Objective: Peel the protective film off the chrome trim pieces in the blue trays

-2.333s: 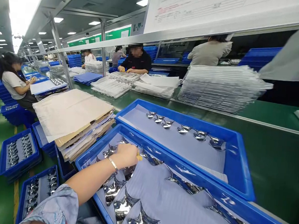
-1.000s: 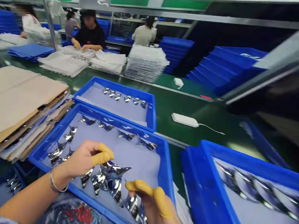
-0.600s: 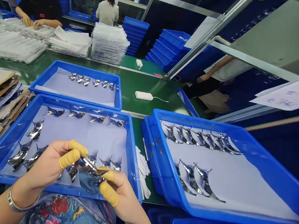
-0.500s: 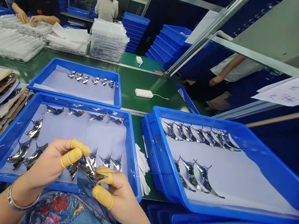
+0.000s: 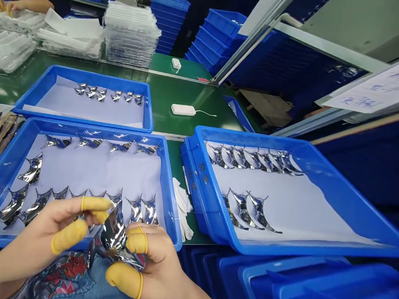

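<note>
Green workbench (image 5: 203, 93), blue tray (image 5: 81, 125), left hand (image 5: 53, 230), right hand (image 5: 154, 260) holding foil (image 5: 111, 239)

The foil piece (image 5: 114, 239) shines mirror-bright, the finger cots (image 5: 65, 236) look like matt latex, and the trays (image 5: 85, 124) are glossy plastic lined with matt sheets (image 5: 88, 173).

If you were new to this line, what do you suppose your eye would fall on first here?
Most striking is the mirror-bright foil-like piece pinched between the left hand and right hand, with yellow finger cots on the fingers. Around them, vivid blue trays hold rows of similar pieces on pale lilac sheets: one tray lies beneath the hands, another to the right.
</note>
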The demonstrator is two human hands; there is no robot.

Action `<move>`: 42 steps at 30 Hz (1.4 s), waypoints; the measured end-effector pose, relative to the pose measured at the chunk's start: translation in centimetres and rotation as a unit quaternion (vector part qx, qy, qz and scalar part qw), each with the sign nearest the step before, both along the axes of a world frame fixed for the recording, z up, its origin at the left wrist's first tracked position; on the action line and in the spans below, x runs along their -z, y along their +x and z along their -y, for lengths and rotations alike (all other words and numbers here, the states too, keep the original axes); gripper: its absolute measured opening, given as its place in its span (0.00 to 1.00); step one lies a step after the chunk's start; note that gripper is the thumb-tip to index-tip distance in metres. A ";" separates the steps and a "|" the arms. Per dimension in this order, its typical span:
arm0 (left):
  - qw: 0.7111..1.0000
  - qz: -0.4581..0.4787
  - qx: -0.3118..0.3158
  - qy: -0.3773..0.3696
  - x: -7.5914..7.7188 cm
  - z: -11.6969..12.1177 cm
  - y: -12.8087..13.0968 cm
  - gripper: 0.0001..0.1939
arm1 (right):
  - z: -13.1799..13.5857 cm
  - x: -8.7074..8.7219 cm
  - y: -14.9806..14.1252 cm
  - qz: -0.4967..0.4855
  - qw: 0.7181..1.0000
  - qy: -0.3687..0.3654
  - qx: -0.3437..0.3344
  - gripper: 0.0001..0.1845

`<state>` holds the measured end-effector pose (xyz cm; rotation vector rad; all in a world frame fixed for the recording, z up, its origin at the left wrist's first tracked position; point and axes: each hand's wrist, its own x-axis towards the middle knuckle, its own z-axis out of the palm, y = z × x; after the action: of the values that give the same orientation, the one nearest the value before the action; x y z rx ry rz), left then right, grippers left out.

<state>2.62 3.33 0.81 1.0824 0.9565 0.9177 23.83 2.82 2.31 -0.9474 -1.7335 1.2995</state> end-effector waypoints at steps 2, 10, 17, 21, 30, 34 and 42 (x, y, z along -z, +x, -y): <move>0.999 -0.033 0.013 0.015 1.2 1.4 -1.1 0.24 | 0.0 -0.1 0.1 -0.027 1.000 -0.005 0.015 0.26; 0.984 -0.113 0.085 0.108 1.3 2.7 -0.9 0.23 | -0.4 -1.0 -0.6 -0.111 0.993 -0.020 0.019 0.22; 0.986 -0.102 0.068 0.114 -0.5 1.7 1.3 0.06 | -0.5 -1.1 -0.5 -0.122 0.990 -0.069 -0.001 0.19; 0.986 -0.083 0.099 0.109 -0.1 1.9 1.0 0.07 | -0.5 -1.2 -0.6 -0.137 0.990 -0.032 0.013 0.20; 0.971 -0.127 0.095 0.181 1.3 1.1 -0.1 0.16 | -0.4 -0.7 -0.2 -0.065 0.998 0.022 0.012 0.11; 0.960 -0.160 0.042 0.227 1.2 0.6 -0.2 0.19 | -0.3 -0.6 -0.1 -0.038 0.998 0.045 0.007 0.08; 0.961 -0.175 0.017 0.216 0.6 0.0 -0.1 0.13 | -0.2 -0.5 -0.3 -0.018 0.998 0.068 -0.006 0.11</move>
<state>2.50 3.31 0.17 1.6689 1.0457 0.9491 23.53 3.07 2.83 -0.8331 -1.7782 1.1822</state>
